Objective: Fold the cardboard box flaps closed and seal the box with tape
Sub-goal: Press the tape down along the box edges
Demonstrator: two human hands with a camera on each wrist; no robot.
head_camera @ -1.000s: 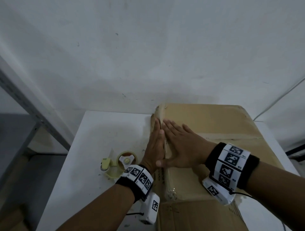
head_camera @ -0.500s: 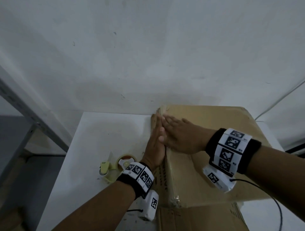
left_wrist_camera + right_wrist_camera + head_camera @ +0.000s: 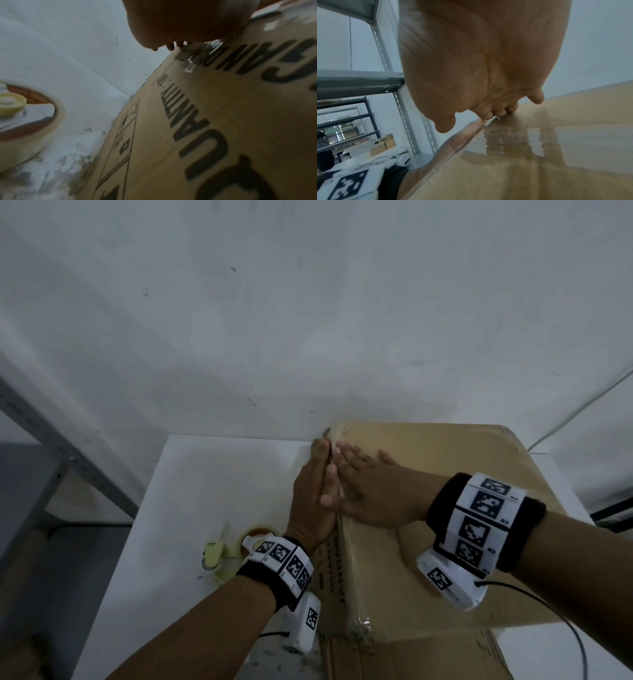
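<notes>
A brown cardboard box (image 3: pixel 445 474) with its flaps shut stands on the white table (image 3: pixel 205 474); clear tape runs over its left top edge. My left hand (image 3: pixel 313 491) lies flat against the box's left side (image 3: pixel 223 121), fingers straight and pointing away from me. My right hand (image 3: pixel 370 487) presses flat on the box top (image 3: pixel 573 135) at that same edge, fingers straight (image 3: pixel 498 112). Both hands meet along the taped corner. A yellow tape dispenser (image 3: pixel 236 553) with its roll (image 3: pixel 25 121) lies on the table left of the box.
A white wall (image 3: pixel 308 320) rises right behind the table and box. Grey metal shelving (image 3: pixel 51 440) stands at the left, with racks and small boxes (image 3: pixel 382 146) beyond. A thin cable (image 3: pixel 565 628) trails from my right wrist across the box.
Both hands have slid away from me along the box's left top edge toward the far corner, staying flat on the tape.
</notes>
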